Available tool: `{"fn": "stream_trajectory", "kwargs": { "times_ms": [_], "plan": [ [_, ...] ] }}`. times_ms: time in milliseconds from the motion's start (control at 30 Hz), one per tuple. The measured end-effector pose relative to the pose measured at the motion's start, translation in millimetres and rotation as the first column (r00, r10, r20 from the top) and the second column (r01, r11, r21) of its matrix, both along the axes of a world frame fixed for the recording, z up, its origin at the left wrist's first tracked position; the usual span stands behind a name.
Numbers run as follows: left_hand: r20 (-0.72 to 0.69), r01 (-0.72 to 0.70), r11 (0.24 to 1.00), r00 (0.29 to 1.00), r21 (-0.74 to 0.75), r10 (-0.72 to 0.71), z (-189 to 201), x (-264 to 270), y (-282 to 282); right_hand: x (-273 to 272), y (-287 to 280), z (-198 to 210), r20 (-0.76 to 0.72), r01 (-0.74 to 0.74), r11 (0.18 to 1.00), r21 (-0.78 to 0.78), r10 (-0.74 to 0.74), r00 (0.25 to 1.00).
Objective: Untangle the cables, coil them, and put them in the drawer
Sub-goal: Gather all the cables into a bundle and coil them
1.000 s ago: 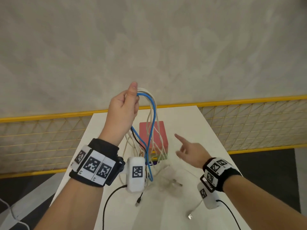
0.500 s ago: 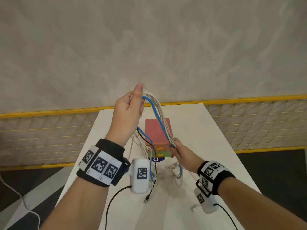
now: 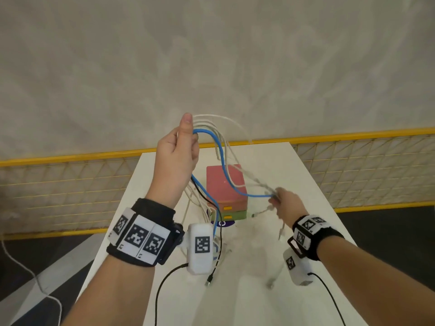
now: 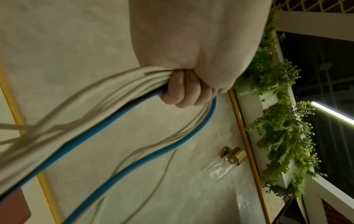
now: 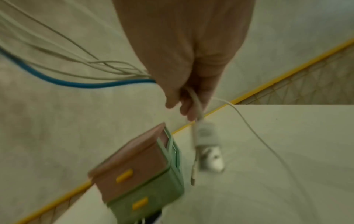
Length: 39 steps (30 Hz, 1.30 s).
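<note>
My left hand (image 3: 177, 151) is raised above the table and grips the top of a bundle of cables: a blue cable (image 3: 224, 170), several white cables (image 3: 233, 137) and a black one (image 3: 213, 203). In the left wrist view the fingers (image 4: 184, 91) curl round the bundle (image 4: 118, 97). My right hand (image 3: 286, 203) grips the same strands lower down, right of the small drawer unit (image 3: 226, 184). A white cable end and a plug (image 5: 208, 145) dangle from it. The drawer unit (image 5: 138, 171) has a pink top drawer and a green one under it, both closed.
The white table (image 3: 270, 290) runs away from me to a yellow rail and mesh fence (image 3: 70, 184). Loose cable ends and a black plug (image 3: 209, 280) lie on the table near me. Black leads run from the wrist cameras.
My right hand reached in from the right, took hold of the hanging strands by the drawer unit, and has pulled them out to the right. My left hand has risen slightly.
</note>
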<state>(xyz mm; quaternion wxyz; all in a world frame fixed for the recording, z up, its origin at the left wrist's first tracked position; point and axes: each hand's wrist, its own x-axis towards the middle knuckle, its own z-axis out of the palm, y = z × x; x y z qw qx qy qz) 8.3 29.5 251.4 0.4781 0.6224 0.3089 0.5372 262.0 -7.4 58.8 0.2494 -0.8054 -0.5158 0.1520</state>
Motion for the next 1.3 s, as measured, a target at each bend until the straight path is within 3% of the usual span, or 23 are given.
{"fn": "stream_trajectory", "kwargs": {
  "times_ms": [67, 167, 267, 333, 367, 467, 533, 633, 767, 933, 1033, 1133, 1233, 1300],
  "plan": [
    [-0.004, 0.002, 1.000, 1.000, 0.009, -0.002, 1.4, -0.7, 1.1, 8.3, 3.9, 4.1, -0.167, 0.069, 0.990, 0.123, -0.048, 0.985],
    [-0.021, 0.038, 0.999, 0.999, 0.009, -0.038, -2.8, 0.8, 3.6, 17.3, 1.6, 13.9, -0.345, -0.137, 0.986, -0.095, 0.096, 0.934],
    [-0.112, 0.071, 0.997, 0.991, -0.004, -0.071, -16.7, 5.8, 8.5, 19.1, -4.8, 30.6, -0.167, -0.235, 0.931, -0.281, 0.193, 0.967],
    [-0.237, 0.077, 0.997, 0.969, 0.006, -0.074, -27.6, 9.3, 11.5, 11.1, -6.6, 46.6, -0.029, -0.176, 0.978, -0.110, 0.173, 0.984],
    [-0.306, 0.080, 0.997, 0.949, 0.014, -0.072, -32.0, 11.1, 11.5, 4.4, -7.2, 56.5, -0.051, -0.159, 0.986, 0.040, 0.161, 0.986],
    [-0.542, 0.106, 0.994, 0.837, 0.038, -0.068, -40.8, 19.1, 6.5, -27.4, -16.2, 98.8, -0.193, -0.230, 0.891, 0.391, 0.324, 0.926],
    [-0.644, 0.128, 0.991, 0.761, 0.035, -0.076, -42.1, 25.8, 0.1, -50.1, -21.9, 125.4, -0.140, -0.386, 0.806, 0.448, 0.490, 0.860],
    [-0.676, 0.152, 0.988, 0.727, -0.014, -0.121, -44.2, 34.9, -4.9, -81.2, -17.8, 141.9, 0.016, -0.506, 0.782, 0.365, 0.538, 0.843],
    [-0.681, 0.141, 0.988, 0.717, -0.069, -0.150, -53.4, 39.0, 1.3, -102.8, -5.8, 139.3, 0.000, -0.434, 0.833, 0.342, 0.462, 0.887],
    [-0.556, 0.176, 0.960, 0.787, -0.216, -0.269, -65.5, 30.9, 3.5, -112.1, -1.5, 131.9, 0.027, -0.552, 0.824, 0.129, 0.554, 0.832],
    [-0.469, 0.220, 0.952, 0.832, -0.213, -0.297, -78.4, 25.4, 6.2, -110.2, -0.8, 131.0, 0.122, -0.531, 0.843, 0.082, 0.520, 0.845],
    [-0.462, 0.214, 0.974, 0.858, -0.075, -0.224, -98.4, 13.0, 6.3, -88.7, 3.1, 136.8, -0.080, -0.395, 0.887, 0.241, 0.424, 0.902],
    [-0.546, 0.236, 0.972, 0.812, -0.019, -0.208, -120.6, 0.8, 5.5, -61.6, 4.5, 135.7, -0.243, -0.235, 0.907, 0.350, 0.331, 0.912],
    [-0.627, 0.254, 0.967, 0.754, 0.006, -0.194, -127.3, 1.3, 6.6, -50.7, 1.6, 127.5, -0.273, -0.187, 0.921, 0.341, 0.287, 0.918]
  ]
}}
